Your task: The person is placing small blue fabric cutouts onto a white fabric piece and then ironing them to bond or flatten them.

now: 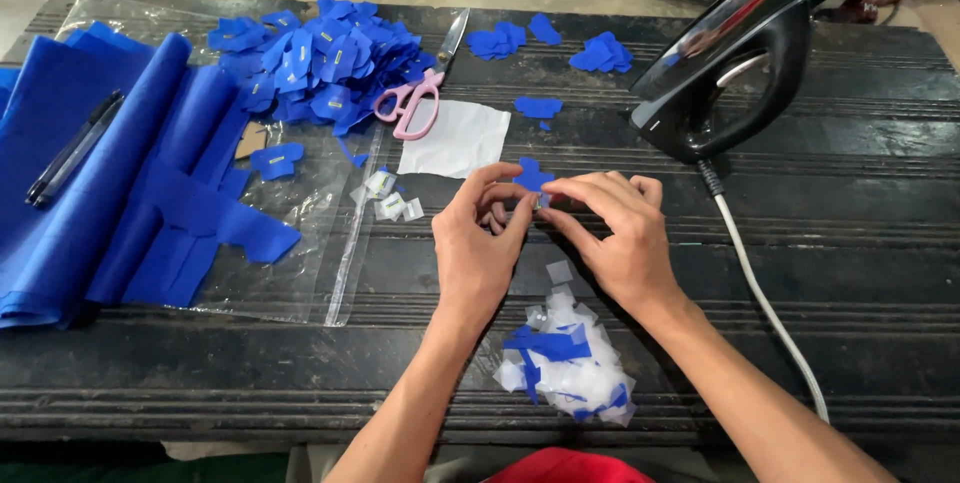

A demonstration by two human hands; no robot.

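My left hand (478, 238) and my right hand (618, 233) meet over the middle of the dark wooden table (850, 243), both pinching one small blue fabric piece (532, 178) between thumb and fingertips. Below my hands lies a heap of white backing scraps mixed with blue strips (568, 363). A white paper sheet (456, 139) lies just beyond my hands, with pink-handled scissors (412, 103) at its left edge.
A black clothes iron (735, 63) stands at the right, its white cord (765, 303) running toward the front edge. A pile of blue cut pieces (320, 63), folded blue cloth (90, 183) with a black pen (72, 148), clear plastic (330, 243), small blue clusters (600, 53).
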